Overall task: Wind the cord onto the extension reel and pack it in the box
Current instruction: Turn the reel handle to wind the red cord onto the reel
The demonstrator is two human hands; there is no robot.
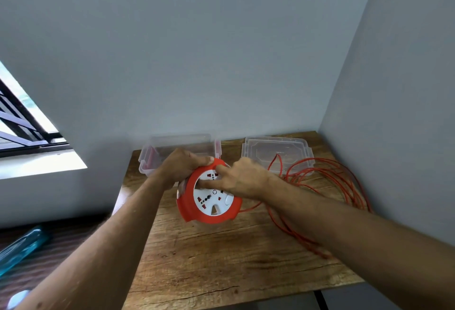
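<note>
my left hand [183, 165] and right hand [240, 178] grip the reel [209, 198]; clear box [177, 147] beyond, its contents hidden, lid [278, 153] beside it

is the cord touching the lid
Touching. The head view shows loops of the cord lying across the near edge of the lid.

Glossy plastic reel [209, 211], clear plastic box [157, 159], grainy wooden table [221, 255]
</note>
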